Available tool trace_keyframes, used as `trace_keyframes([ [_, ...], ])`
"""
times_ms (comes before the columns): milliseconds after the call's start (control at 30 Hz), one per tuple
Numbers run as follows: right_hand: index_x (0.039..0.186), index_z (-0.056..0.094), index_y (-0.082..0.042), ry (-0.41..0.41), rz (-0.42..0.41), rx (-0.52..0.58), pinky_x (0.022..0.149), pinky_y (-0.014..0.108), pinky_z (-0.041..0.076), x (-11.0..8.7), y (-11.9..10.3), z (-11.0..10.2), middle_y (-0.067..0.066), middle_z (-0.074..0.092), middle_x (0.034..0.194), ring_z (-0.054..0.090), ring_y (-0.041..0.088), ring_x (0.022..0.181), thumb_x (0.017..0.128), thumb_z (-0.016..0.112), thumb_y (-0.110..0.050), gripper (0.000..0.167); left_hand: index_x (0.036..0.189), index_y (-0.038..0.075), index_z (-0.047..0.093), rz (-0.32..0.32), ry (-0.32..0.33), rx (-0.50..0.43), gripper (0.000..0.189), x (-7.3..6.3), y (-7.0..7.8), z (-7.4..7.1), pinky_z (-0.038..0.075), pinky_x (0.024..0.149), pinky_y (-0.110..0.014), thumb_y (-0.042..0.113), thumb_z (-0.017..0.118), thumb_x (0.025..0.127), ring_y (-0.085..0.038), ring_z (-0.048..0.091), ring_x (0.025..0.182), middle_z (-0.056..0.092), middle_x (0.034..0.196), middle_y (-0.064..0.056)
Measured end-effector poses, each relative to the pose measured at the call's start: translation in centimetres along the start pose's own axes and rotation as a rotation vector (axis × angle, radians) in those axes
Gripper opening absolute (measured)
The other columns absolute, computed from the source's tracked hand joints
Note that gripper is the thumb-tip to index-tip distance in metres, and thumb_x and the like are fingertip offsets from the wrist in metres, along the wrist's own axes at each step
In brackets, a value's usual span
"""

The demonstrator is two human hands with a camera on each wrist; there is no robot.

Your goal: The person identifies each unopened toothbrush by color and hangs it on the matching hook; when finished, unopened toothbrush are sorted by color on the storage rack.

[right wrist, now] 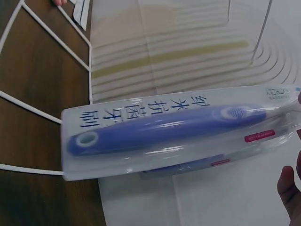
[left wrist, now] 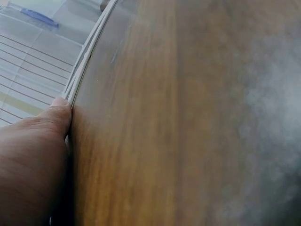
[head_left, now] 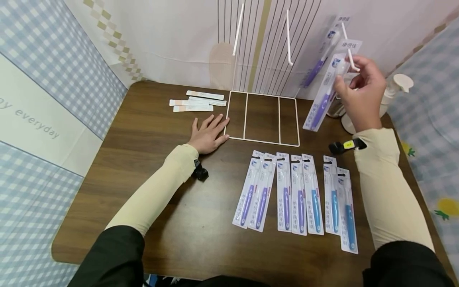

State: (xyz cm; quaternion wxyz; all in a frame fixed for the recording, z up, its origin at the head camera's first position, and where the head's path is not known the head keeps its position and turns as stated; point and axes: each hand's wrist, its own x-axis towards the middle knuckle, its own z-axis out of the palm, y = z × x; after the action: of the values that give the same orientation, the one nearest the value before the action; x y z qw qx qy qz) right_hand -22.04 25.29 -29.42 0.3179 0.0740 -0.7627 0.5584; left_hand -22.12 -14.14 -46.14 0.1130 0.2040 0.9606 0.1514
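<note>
My right hand [head_left: 363, 93] pinches a packaged toothbrush [head_left: 324, 99] with a purple handle, near the upper part of its pack. The top of the pack is at a white hook [head_left: 352, 63], whose tip shows in front of the card. Behind it hangs another purple toothbrush pack [head_left: 316, 71]. In the right wrist view, the held toothbrush [right wrist: 164, 132] lies across the middle, with part of the hand at the right edge. My left hand [head_left: 208, 135] rests flat on the table with fingers spread, fingertips at the left side of the wire rack's base [head_left: 263, 142].
Several toothbrush packs with purple handles [head_left: 285, 207] and blue handles [head_left: 349, 227] lie in a row at the front. Slim white sachets [head_left: 204, 95] lie back left. Two bare hooks [head_left: 289, 38] jut from the rack. A white pump bottle [head_left: 401, 83] stands beyond the right hand.
</note>
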Motion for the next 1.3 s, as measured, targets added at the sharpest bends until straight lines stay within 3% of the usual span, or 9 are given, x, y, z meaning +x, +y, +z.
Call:
trace_keyframes([
  [200,0.121,0.077,-0.013,-0.02,0.103,0.039,0.056,0.015,0.034,3.3,1.4,1.2,-0.001,0.072,0.103,0.04,0.007,0.061,0.088,0.072,0.0,0.037,0.172,0.035,0.011,-0.002,0.0,-0.009,0.07,0.0,0.0,0.0,-0.016,0.121,-0.064,0.059,0.037,0.111,-0.022,-0.002,0.163,0.002,0.178,0.007],
  [367,0.121,0.077,-0.012,-0.03,0.175,0.134,0.056,0.016,0.035,5.2,2.3,1.6,0.003,0.071,0.102,0.04,0.01,0.063,0.088,0.072,0.004,0.037,0.172,0.035,0.011,0.006,0.006,0.004,0.07,0.1,0.0,0.3,-0.016,0.121,-0.065,0.059,0.036,0.111,-0.022,-0.001,0.163,0.002,0.178,0.008],
  [567,0.12,0.076,-0.011,-0.019,0.189,0.181,0.056,0.016,0.036,5.9,2.9,1.7,0.004,0.069,0.102,0.041,0.01,0.063,0.088,0.07,0.007,0.038,0.172,0.035,0.012,0.016,0.001,-0.01,0.07,0.3,0.1,0.6,-0.016,0.121,-0.064,0.06,0.036,0.111,-0.021,-0.002,0.163,0.001,0.178,0.008],
  [800,0.12,0.074,-0.019,0.01,0.189,0.059,0.068,0.018,0.042,5.1,1.7,1.9,-0.003,0.064,0.118,0.046,0.009,0.075,0.088,0.073,-0.001,0.036,0.172,0.034,0.012,0.004,0.009,-0.003,0.07,-0.1,0.1,0.0,-0.014,0.121,-0.065,0.059,0.037,0.111,-0.022,-0.001,0.163,0.003,0.178,0.006],
  [900,0.114,0.073,-0.017,0.02,0.155,0.032,0.07,0.018,0.041,3.6,1.7,2.0,-0.005,0.064,0.116,0.047,0.008,0.076,0.088,0.072,-0.004,0.029,0.172,0.033,0.013,0.001,0.022,0.006,0.07,-0.2,0.2,-0.3,-0.013,0.122,-0.066,0.058,0.038,0.111,-0.023,0.001,0.163,0.004,0.178,0.005],
  [967,0.112,0.074,-0.013,-0.034,0.131,-0.026,0.069,0.019,0.04,1.5,2.1,1.9,-0.007,0.066,0.111,0.048,0.006,0.074,0.091,0.072,-0.007,0.022,0.172,0.032,0.014,0.004,0.023,0.005,0.07,-0.2,0.3,-0.3,-0.013,0.122,-0.066,0.058,0.037,0.111,-0.023,0.001,0.163,0.004,0.178,0.005],
  [1100,0.116,0.077,-0.009,-0.307,0.111,-0.214,0.073,0.024,0.042,-4.7,2.4,1.8,-0.007,0.069,0.105,0.053,0.011,0.08,0.098,0.075,-0.012,0.018,0.172,0.033,0.013,0.013,0.01,-0.003,0.071,-0.1,0.3,-0.2,-0.013,0.121,-0.066,0.059,0.037,0.111,-0.024,0.0,0.163,0.004,0.178,0.005],
  [1200,0.114,0.079,-0.01,-0.513,0.013,-0.349,0.082,0.033,0.039,-9.4,2.2,2.5,0.001,0.074,0.106,0.055,0.02,0.086,0.097,0.079,-0.014,0.018,0.172,0.033,0.013,0.012,0.006,-0.001,0.071,-0.1,0.2,-0.3,-0.014,0.121,-0.066,0.059,0.038,0.111,-0.024,0.0,0.163,0.003,0.178,0.005],
  [1300,0.109,0.082,-0.013,-0.639,-0.122,-0.471,0.081,0.043,0.034,-13.0,2.2,3.9,0.008,0.076,0.105,0.055,0.028,0.087,0.093,0.084,-0.022,0.019,0.172,0.033,0.013,0.006,0.013,0.01,0.07,0.0,0.1,-0.4,-0.015,0.121,-0.066,0.059,0.038,0.111,-0.023,0.0,0.163,0.002,0.178,0.006],
])
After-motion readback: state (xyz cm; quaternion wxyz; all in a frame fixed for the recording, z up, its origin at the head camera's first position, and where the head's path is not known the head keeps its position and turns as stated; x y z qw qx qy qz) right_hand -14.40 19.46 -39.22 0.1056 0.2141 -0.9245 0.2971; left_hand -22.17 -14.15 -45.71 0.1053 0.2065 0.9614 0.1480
